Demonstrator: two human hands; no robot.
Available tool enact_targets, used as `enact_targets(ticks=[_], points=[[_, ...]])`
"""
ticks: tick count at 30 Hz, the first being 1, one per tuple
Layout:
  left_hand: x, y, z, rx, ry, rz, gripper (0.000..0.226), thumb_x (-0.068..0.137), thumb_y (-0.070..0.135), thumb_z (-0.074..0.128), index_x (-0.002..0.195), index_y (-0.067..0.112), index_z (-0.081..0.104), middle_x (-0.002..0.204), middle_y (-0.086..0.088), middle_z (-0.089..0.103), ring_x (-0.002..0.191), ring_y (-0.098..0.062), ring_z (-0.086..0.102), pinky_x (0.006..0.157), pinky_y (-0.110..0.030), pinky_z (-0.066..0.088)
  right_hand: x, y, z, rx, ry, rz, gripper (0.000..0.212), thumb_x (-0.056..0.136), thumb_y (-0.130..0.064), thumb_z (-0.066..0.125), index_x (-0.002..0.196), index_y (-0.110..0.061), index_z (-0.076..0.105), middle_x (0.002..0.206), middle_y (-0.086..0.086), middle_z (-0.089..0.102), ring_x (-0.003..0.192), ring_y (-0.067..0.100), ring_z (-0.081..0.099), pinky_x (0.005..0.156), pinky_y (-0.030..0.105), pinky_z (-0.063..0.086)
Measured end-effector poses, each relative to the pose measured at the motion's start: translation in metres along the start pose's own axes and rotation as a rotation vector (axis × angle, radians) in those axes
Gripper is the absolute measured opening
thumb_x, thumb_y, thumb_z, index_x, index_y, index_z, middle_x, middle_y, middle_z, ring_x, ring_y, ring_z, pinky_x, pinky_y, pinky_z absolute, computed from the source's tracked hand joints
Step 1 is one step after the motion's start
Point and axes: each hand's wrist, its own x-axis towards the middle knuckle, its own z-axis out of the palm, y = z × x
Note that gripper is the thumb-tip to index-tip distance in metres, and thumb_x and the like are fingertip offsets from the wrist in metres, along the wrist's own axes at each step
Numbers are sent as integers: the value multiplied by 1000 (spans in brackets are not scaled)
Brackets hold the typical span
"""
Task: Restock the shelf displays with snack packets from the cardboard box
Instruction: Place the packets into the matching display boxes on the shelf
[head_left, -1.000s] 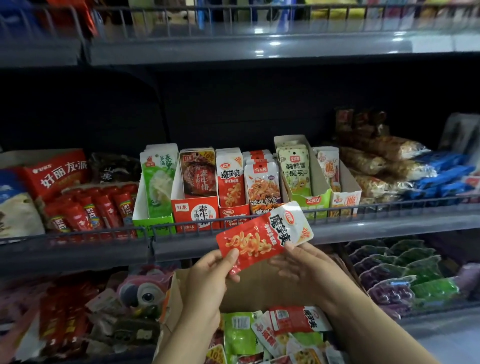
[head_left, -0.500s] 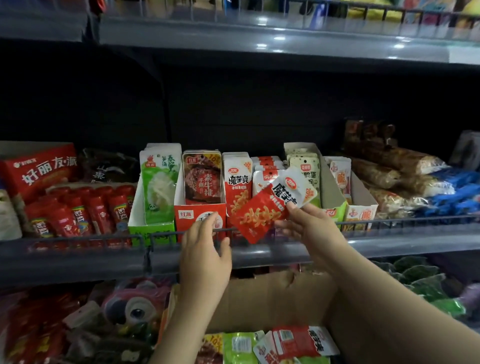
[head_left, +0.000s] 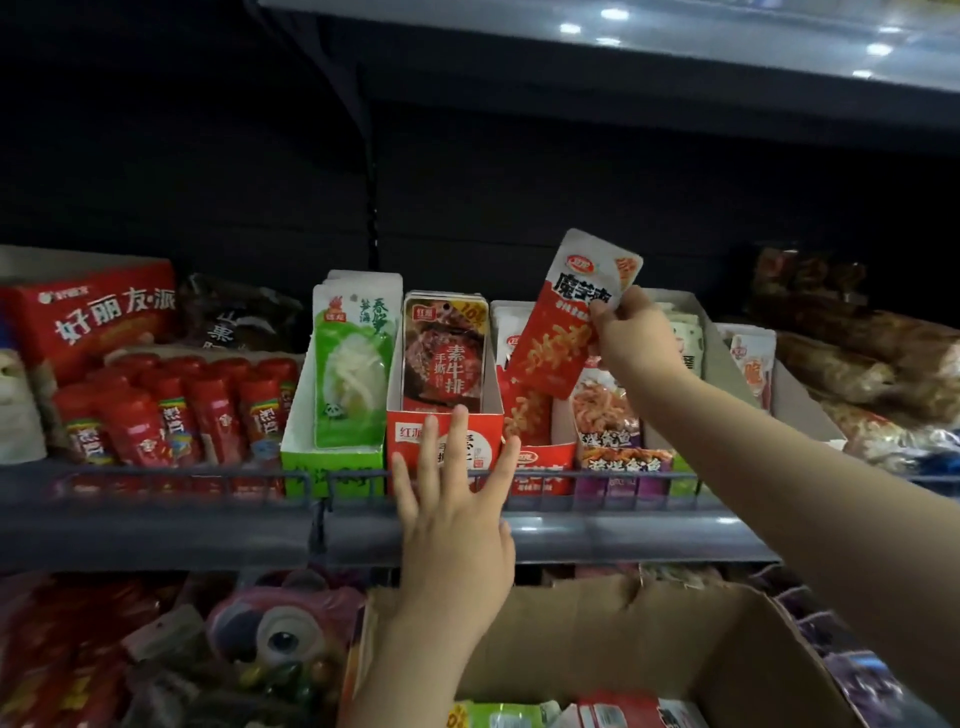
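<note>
While tilted, red packet (head_left: 563, 332) sits in right hand (head_left: 631, 332).

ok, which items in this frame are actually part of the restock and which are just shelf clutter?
In play:
- red snack packet, held in the right hand
- red display box of matching packets just below it
- cardboard box with more packets
- left hand, open, at the shelf rail

Bystanders:
- green packets
- brown steak-print packets
- red tubes
- toy with big eyes
</note>
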Motion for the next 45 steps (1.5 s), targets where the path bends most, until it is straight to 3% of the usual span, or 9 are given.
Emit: enact_targets(ticks=[7,11,19,21,24,27,33,37,45], points=[[1,2,1,81,39,-10,86,57,30,84,136,32,49,153,-14,23,138,-39,20,106,-58,9,1,16,14,-280,-183,-64,23,95,-17,53,118,-14,50,104,3,63,91,22,62,81,43,54],[1,3,-1,83,39,-21,82,60,28,82,135,32,49,152,-14,23,138,-40,20,106,-58,8,1,25,19,-385,-207,-72,26,91,-17,60,115,-11,53,102,5,61,90,21,57,71,31,45],[1,3,1,72,24,-28,81,60,28,83,134,31,50,153,-17,24,138,-40,20,106,-57,9,4,41,21,-371,-192,-9,39,84,-19,69,118,-17,49,98,-2,57,90,19,56,70,32,48],[1,4,-2,59,-7,-33,79,66,29,79,138,33,45,156,-15,16,141,-38,11,108,-56,3,1,45,21,-326,-173,3,45,83,-19,71,122,-17,48,91,-4,56,89,19,57,73,34,50],[0,5,-9,37,-69,-34,72,91,34,54,148,42,10,153,-4,-30,141,-30,-26,112,-54,-16,-7,45,16,-257,-151,15,50,82,-18,72,126,-16,47,86,-6,53,86,18,57,76,37,53],[-3,9,-19,58,-136,-65,69,97,37,39,147,43,-8,144,0,-45,136,-27,-37,110,-52,-21,-27,43,5,-242,-134,-39,48,82,-23,72,124,-18,48,102,-1,57,86,14,59,61,21,48],[-13,26,-29,-136,-66,-103,61,95,27,47,149,35,19,159,-4,-9,145,-19,-15,114,-41,-16,-89,55,-28,-226,-145,-213,36,79,-22,74,111,-22,57,95,-6,60,86,6,57,77,26,52],[-33,41,-20,-267,59,-100,39,84,11,62,122,18,62,137,-9,48,132,-27,38,109,-46,23,-132,77,-52,-250,-197,-220,32,79,-25,74,107,-25,57,95,-10,59,88,4,56,73,13,45],[-91,58,-4,-386,-350,-139,26,93,22,52,115,27,62,119,9,49,112,-10,47,102,-25,25,-197,141,-91,-390,-388,-84,34,77,-25,76,107,-19,61,95,-3,62,85,10,57,68,6,38]])
